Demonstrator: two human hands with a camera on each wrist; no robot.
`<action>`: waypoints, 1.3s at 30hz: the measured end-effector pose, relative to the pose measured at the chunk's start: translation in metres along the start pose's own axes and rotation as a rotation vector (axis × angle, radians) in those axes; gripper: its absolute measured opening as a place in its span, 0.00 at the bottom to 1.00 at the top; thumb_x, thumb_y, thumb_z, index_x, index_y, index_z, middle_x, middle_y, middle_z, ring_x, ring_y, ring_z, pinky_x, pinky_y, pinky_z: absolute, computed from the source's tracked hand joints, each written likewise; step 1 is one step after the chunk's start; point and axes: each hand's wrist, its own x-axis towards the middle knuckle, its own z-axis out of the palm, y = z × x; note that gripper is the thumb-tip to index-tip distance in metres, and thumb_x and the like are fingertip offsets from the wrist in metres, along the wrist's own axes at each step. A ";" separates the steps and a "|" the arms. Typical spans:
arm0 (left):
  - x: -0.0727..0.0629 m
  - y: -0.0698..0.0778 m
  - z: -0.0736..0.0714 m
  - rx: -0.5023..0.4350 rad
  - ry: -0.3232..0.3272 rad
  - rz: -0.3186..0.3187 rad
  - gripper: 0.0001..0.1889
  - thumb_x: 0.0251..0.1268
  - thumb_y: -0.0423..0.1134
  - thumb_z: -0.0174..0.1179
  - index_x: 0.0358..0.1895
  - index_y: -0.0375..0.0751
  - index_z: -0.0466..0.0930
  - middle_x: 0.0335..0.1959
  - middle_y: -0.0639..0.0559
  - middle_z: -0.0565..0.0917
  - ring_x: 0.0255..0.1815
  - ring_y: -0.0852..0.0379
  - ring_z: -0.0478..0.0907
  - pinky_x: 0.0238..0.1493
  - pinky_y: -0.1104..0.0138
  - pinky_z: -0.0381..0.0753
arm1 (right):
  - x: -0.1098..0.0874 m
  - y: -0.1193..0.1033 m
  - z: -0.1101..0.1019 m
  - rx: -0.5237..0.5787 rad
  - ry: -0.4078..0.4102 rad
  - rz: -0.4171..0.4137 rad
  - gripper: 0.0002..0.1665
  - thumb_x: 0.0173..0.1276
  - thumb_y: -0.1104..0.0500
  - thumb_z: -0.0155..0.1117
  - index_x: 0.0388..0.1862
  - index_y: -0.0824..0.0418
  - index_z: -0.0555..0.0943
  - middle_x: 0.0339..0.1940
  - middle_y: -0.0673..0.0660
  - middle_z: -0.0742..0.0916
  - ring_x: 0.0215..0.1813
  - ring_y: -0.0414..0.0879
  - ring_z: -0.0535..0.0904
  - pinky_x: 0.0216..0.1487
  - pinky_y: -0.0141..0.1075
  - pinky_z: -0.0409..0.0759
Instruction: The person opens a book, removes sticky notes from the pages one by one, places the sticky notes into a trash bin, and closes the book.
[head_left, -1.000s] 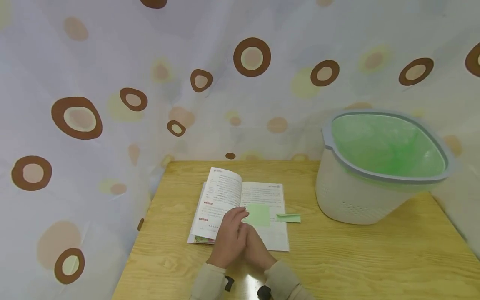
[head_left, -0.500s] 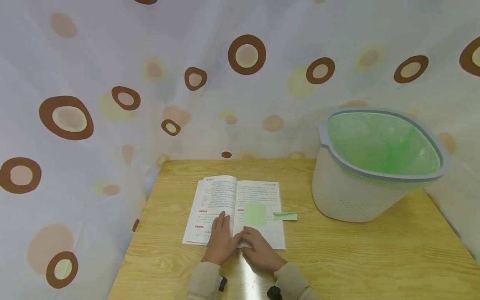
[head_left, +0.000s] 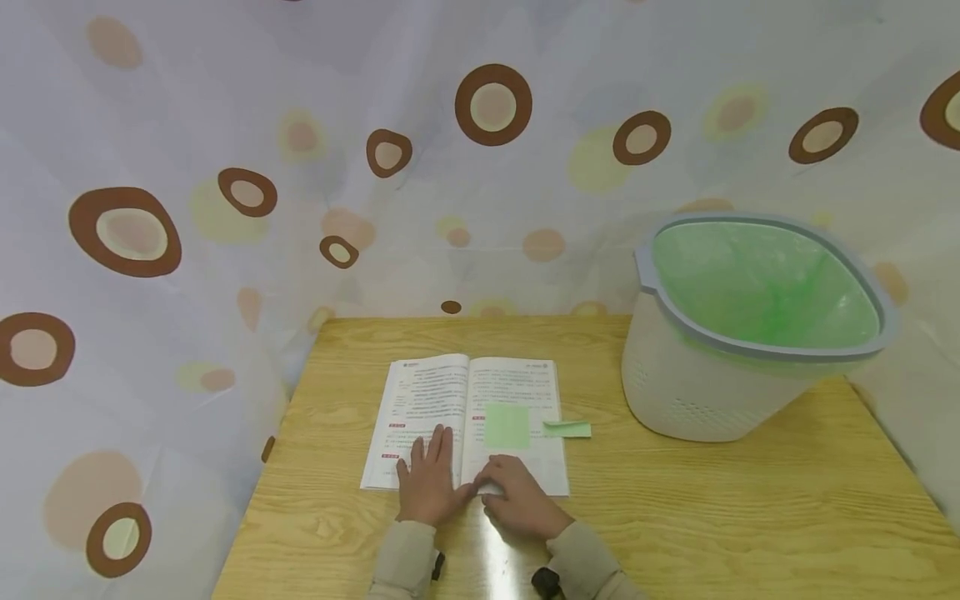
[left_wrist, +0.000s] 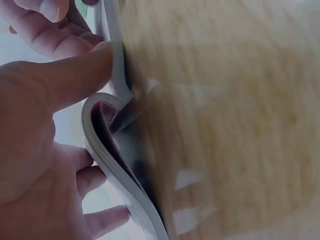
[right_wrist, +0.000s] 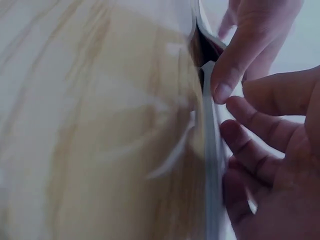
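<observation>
An open book [head_left: 435, 387] with printed pages lies on the wooden table. My left hand [head_left: 429, 487] rests on the lower left page, fingers spread, its thumb reaching toward the fold. In the left wrist view that thumb [left_wrist: 82, 75] lies by the book's curved bottom edge [left_wrist: 120, 175]. My right hand [head_left: 521, 500] rests with bent, loose fingers on the lower right page, close to the left thumb. Its fingers [right_wrist: 255, 155] touch the page edge in the right wrist view, gripping nothing visible. A green sticky note [head_left: 507, 426] lies on the right page.
A folded light-green paper strip [head_left: 567, 429] juts past the book's right edge. At the right stands a tall pale basket [head_left: 690, 392] with a grey-blue rim and green inside. A spotted curtain [head_left: 420, 200] hangs behind and beside the wooden table [head_left: 675, 517].
The raised left page has come down flat. My hands, together over the book's fold before, have moved apart; the left slid left and spread its fingers. The view has shifted slightly.
</observation>
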 end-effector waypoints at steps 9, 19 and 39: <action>0.000 0.008 -0.002 -0.072 0.021 -0.052 0.46 0.57 0.57 0.67 0.76 0.40 0.59 0.78 0.43 0.61 0.76 0.32 0.59 0.67 0.29 0.60 | -0.001 -0.009 -0.009 -0.198 0.000 0.105 0.14 0.62 0.60 0.63 0.47 0.56 0.84 0.52 0.58 0.84 0.62 0.58 0.74 0.55 0.59 0.77; 0.007 0.012 0.002 -0.087 0.061 -0.124 0.47 0.51 0.55 0.73 0.73 0.43 0.63 0.77 0.45 0.64 0.74 0.33 0.62 0.64 0.30 0.63 | -0.004 -0.009 -0.021 -0.150 -0.104 0.063 0.15 0.67 0.59 0.62 0.50 0.63 0.84 0.53 0.60 0.83 0.64 0.59 0.72 0.65 0.58 0.73; 0.012 0.012 0.006 -0.139 0.082 -0.132 0.49 0.45 0.54 0.77 0.72 0.43 0.65 0.74 0.46 0.66 0.73 0.34 0.62 0.62 0.29 0.64 | 0.037 -0.010 -0.054 -0.326 0.177 0.189 0.19 0.61 0.61 0.71 0.51 0.64 0.84 0.49 0.62 0.84 0.50 0.55 0.79 0.49 0.47 0.82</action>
